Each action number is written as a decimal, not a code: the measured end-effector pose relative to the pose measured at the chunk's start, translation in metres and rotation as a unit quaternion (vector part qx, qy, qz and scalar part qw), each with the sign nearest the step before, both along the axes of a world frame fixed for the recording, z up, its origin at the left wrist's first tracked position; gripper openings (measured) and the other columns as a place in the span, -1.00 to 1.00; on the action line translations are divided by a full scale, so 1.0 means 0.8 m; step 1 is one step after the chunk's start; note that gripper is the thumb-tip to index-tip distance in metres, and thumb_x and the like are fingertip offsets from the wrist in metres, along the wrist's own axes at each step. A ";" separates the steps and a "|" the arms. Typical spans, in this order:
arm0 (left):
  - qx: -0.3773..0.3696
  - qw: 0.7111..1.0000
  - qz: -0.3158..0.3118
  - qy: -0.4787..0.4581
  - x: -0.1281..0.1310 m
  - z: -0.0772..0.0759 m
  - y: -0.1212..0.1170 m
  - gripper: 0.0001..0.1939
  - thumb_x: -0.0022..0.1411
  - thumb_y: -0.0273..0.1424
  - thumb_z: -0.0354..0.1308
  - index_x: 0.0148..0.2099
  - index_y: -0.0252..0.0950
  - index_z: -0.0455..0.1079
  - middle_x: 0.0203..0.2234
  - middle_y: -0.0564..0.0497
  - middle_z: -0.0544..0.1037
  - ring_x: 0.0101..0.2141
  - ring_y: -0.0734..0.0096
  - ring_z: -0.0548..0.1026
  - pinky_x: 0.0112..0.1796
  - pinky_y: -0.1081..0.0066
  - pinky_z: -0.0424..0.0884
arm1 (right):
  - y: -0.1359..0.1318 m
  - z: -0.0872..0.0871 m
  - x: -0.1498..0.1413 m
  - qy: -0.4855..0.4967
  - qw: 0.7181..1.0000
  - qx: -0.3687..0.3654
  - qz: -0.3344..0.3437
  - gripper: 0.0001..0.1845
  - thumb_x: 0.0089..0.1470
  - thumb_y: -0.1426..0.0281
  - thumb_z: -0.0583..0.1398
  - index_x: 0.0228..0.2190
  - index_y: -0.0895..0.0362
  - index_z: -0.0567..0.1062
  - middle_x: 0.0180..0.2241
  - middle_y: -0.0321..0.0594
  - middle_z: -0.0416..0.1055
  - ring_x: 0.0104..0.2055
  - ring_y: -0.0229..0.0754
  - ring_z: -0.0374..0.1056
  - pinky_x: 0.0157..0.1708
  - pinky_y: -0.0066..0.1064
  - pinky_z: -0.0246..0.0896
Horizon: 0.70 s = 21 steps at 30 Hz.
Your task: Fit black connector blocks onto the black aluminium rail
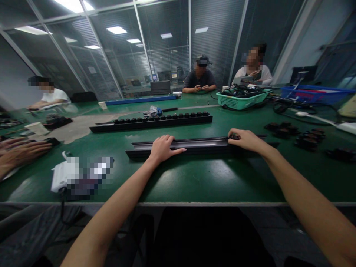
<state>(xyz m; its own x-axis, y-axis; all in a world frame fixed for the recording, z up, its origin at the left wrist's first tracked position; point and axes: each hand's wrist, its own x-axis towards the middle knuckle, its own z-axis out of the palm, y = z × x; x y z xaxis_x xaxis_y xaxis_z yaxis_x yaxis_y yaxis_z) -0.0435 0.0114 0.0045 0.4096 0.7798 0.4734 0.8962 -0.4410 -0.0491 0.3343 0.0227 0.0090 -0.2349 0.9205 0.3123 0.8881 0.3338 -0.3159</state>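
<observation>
Left hand (164, 150) lies open on the black rail (194, 147); right grip (244, 140) clamps it.

On my feed I count two bare hands, the left hand (162, 150) and the right hand (244, 140), plus two black rails: the near rail (178, 148) and the far rail (150, 126), with roughly fifteen black knobs (161, 118) along it. Three seated people: one at left (55, 97), one ahead (199, 79), one at right (253, 72). One other hand (23, 154). One green basket (241, 101), one blue tray (314, 94), three clusters of black parts (310, 139)
</observation>
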 end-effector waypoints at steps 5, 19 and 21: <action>0.000 1.000 0.001 -0.006 0.001 0.000 0.000 -0.29 0.13 0.30 -0.02 -0.09 -0.24 0.43 -0.18 -0.13 0.54 -0.15 0.11 0.48 -0.13 0.24 0.35 | 0.001 0.000 0.005 -0.002 1.000 -0.006 0.000 -0.73 -0.02 0.14 0.16 -0.33 0.03 0.49 -0.43 -0.26 0.45 -0.39 -0.13 0.34 -0.37 -0.36 0.17; 0.000 1.000 0.003 -0.006 0.002 0.000 0.000 -0.29 0.13 0.29 -0.02 -0.08 -0.24 0.42 -0.17 -0.13 0.54 -0.14 0.11 0.48 -0.12 0.23 0.35 | 0.002 0.003 0.018 0.000 1.000 -0.019 -0.019 -0.76 -0.06 0.17 0.17 -0.36 0.03 0.48 -0.47 -0.27 0.45 -0.41 -0.14 0.34 -0.39 -0.37 0.18; 0.000 1.000 0.004 -0.006 0.002 0.000 0.000 -0.29 0.13 0.29 -0.02 -0.08 -0.24 0.42 -0.17 -0.13 0.54 -0.14 0.11 0.48 -0.12 0.23 0.35 | 0.001 0.004 0.020 0.002 1.000 -0.018 -0.015 -0.76 -0.06 0.17 0.17 -0.36 0.03 0.48 -0.46 -0.28 0.45 -0.41 -0.14 0.35 -0.39 -0.37 0.19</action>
